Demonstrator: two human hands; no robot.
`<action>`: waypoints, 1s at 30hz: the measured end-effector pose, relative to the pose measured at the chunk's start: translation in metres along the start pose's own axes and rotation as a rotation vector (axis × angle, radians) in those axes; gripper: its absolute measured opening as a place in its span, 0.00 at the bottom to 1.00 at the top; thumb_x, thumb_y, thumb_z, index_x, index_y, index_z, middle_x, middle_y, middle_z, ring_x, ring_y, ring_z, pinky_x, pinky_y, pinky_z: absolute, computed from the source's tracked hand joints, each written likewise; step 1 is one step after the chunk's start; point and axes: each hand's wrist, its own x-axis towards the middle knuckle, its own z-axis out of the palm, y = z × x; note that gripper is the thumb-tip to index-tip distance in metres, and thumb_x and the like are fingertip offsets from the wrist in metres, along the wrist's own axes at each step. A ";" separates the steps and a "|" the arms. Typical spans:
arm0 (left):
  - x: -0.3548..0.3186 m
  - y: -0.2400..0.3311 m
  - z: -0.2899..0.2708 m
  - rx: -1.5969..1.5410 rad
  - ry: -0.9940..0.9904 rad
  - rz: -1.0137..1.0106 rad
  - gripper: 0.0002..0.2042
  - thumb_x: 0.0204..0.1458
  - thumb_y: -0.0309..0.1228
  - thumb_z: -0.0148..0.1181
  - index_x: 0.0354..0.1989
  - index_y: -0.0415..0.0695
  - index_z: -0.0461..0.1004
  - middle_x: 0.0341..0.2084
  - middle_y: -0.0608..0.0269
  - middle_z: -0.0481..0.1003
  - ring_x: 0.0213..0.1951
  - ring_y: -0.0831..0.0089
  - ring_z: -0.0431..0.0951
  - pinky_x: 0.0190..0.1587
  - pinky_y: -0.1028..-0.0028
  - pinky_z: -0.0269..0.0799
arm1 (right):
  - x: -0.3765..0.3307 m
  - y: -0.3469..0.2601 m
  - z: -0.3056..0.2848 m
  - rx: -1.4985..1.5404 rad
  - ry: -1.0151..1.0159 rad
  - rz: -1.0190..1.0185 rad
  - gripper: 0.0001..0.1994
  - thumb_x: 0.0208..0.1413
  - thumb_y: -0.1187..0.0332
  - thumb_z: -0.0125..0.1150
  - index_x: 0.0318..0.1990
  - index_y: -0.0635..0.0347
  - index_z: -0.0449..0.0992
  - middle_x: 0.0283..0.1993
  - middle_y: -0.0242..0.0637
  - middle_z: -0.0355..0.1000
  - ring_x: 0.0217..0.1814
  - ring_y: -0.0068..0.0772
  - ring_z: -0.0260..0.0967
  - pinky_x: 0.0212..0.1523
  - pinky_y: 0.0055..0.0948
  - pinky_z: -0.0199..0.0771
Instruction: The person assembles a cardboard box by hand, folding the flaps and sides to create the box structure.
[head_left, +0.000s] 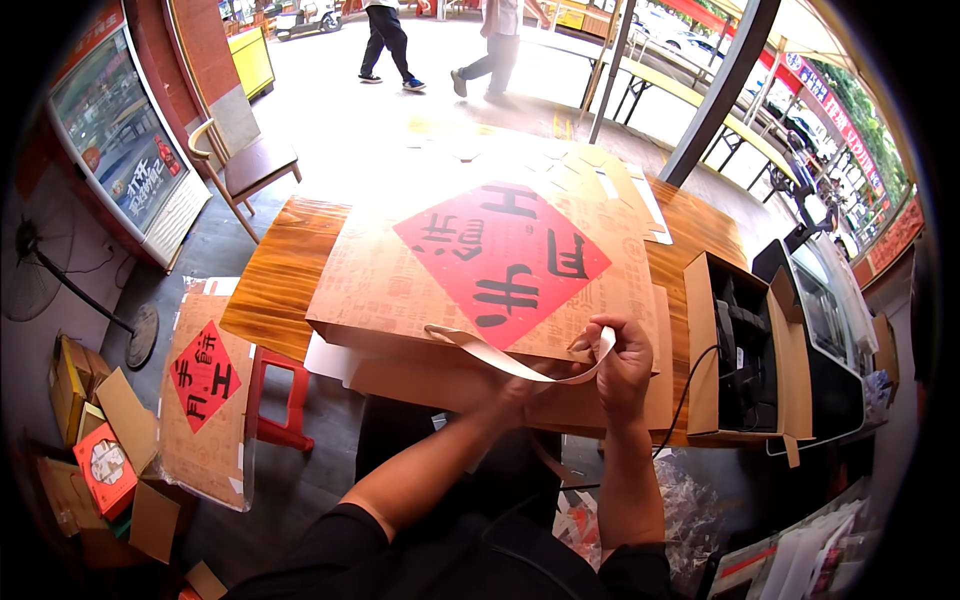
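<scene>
Outside, under a roof by the street, a wooden desk [270, 290] holds a big flat brown paper bag [400, 290] with a red diamond on it. The bag lies flat so its near edge is easy to reach. A long pale paper strip [490, 352] curves along that near edge, like a handle. The right hand [622, 368] has its grip closed on one end of the strip, pinching it up off the bag. The left hand [520, 392] sits low by the middle of the strip, but I cannot tell if its grip is closed on it.

More flat bags lie under the top one. An open brown box [745, 350] with black things inside stands just right of the hands, and a black cord [690, 385] hangs near the right wrist. A red stool [278, 395] stands under the desk. Another bag [205, 395] leans on the floor at the left, near small boxes [100, 450]. Two people [440, 40] walk far behind.
</scene>
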 end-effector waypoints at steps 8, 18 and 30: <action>0.001 0.005 0.006 0.022 -0.013 0.001 0.25 0.67 0.40 0.58 0.67 0.40 0.67 0.62 0.59 0.73 0.61 0.69 0.75 0.64 0.67 0.73 | -0.002 -0.003 0.001 -0.039 -0.086 -0.060 0.11 0.64 0.84 0.52 0.50 0.67 0.75 0.38 0.34 0.76 0.39 0.22 0.74 0.46 0.22 0.75; -0.002 0.004 0.005 -0.005 -0.030 -0.036 0.26 0.67 0.39 0.57 0.70 0.41 0.65 0.66 0.59 0.69 0.66 0.70 0.69 0.69 0.68 0.66 | -0.004 0.004 0.001 -0.137 -0.079 -0.078 0.09 0.64 0.83 0.56 0.49 0.66 0.76 0.37 0.35 0.77 0.40 0.24 0.76 0.47 0.23 0.77; 0.006 -0.032 -0.042 -0.147 -0.037 0.022 0.19 0.72 0.36 0.49 0.66 0.38 0.67 0.58 0.61 0.72 0.60 0.74 0.73 0.63 0.71 0.69 | -0.007 -0.011 0.003 -0.441 -0.187 -0.269 0.09 0.55 0.86 0.60 0.38 0.64 0.82 0.33 0.39 0.80 0.37 0.30 0.80 0.40 0.26 0.78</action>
